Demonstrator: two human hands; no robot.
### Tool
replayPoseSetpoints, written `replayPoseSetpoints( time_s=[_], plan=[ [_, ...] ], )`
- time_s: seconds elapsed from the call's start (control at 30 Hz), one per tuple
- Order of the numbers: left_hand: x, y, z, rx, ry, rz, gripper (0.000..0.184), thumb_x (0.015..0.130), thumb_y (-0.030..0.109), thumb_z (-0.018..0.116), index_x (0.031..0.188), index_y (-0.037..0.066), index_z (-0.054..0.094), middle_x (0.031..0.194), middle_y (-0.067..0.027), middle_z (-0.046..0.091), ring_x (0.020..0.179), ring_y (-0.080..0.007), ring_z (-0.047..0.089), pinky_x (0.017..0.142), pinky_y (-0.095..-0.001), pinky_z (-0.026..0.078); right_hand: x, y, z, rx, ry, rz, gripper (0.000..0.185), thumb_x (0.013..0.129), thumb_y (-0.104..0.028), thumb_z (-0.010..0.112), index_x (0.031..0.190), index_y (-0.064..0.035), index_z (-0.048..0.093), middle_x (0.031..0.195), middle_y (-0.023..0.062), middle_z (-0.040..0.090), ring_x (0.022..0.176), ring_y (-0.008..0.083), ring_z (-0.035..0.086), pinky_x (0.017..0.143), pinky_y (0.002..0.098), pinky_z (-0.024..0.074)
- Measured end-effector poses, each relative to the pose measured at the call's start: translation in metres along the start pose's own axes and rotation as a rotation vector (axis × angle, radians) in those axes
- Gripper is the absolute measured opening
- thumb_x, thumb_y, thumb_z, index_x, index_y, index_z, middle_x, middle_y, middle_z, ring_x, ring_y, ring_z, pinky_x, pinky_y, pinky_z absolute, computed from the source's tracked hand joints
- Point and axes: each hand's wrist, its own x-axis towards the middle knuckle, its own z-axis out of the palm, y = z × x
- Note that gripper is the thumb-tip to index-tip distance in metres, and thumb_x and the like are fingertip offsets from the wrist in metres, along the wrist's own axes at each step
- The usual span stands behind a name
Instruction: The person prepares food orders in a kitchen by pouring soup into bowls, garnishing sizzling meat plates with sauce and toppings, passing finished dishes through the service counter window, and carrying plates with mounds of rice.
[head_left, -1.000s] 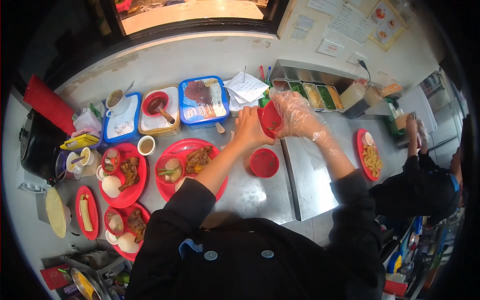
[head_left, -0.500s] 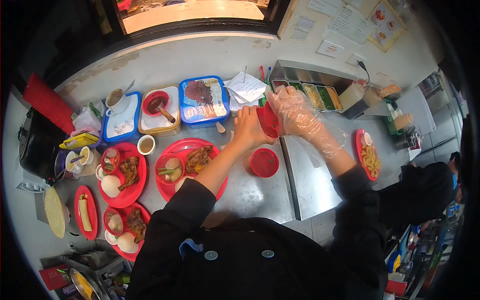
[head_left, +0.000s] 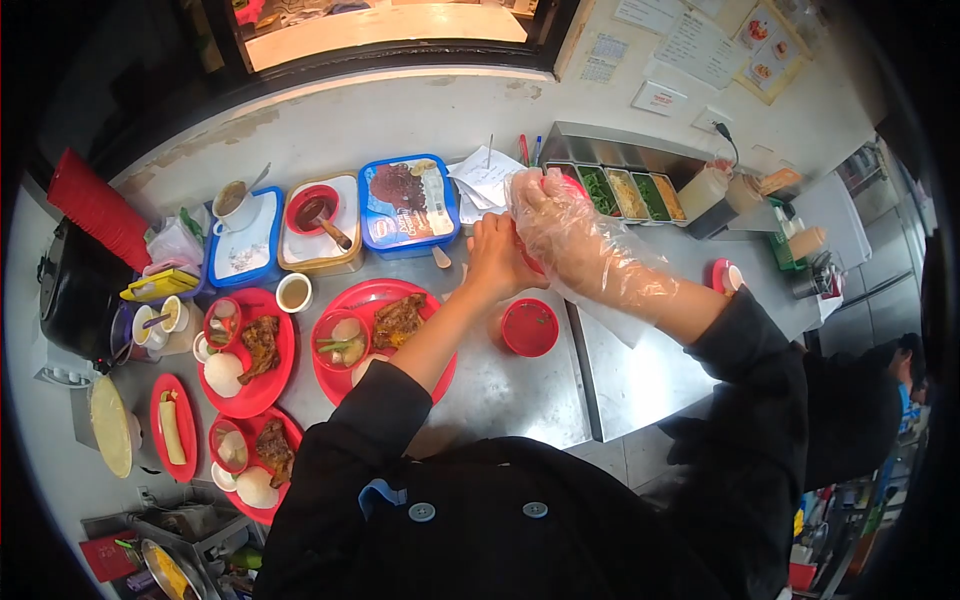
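The left hand (head_left: 494,258), bare, is grasping a small red plastic bowl (head_left: 531,264), its fingers wrapping the near-left side. The bowl is sitting between the two hands, mostly hidden by them. The right hand (head_left: 552,215), wearing a loose clear plastic glove, is reaching over the top of this bowl; its fingertips are hidden, so whether it is gripping anything cannot be told.

Just below the hands, toward the person, a second round red bowl (head_left: 529,328) with small green bits inside is resting on the brushed metal surface (head_left: 530,400). To the left of the left hand, a large round red plate (head_left: 362,290) is carrying a piece of browned meat (head_left: 398,318), a clear-looking cup of vegetables (head_left: 340,341) and a white mound partly covered by the forearm.

Beyond the left hand, a blue-rimmed rectangular tub (head_left: 411,200) is standing beside white paper slips (head_left: 487,176). Beyond and to the right of the right hand, a metal rack of rectangular food compartments (head_left: 626,192) is holding green and pale shredded items. Well apart at the far right, a co-worker in dark clothing (head_left: 852,405) is showing.
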Motion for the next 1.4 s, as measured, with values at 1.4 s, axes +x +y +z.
replayPoseSetpoints(
  time_s=[1.4],
  plan=[
    [0.173, -0.028, -0.275, 0.237, 0.261, -0.103, 0.100, 0.039, 0.059, 0.078, 0.107, -0.011, 0.056, 0.105, -0.0226, 0.060, 0.096, -0.0277, 0.061, 0.082, -0.0319, 0.049, -0.043, -0.053, 0.097, 0.971, -0.358, 0.172, 0.073, 0.049, -0.037, 0.080, 0.106, -0.0070, 0.045, 0.097, 0.0171, 0.057, 0.092, 0.0348, 0.056, 0.081, 0.0446, 0.0426]
  ],
)
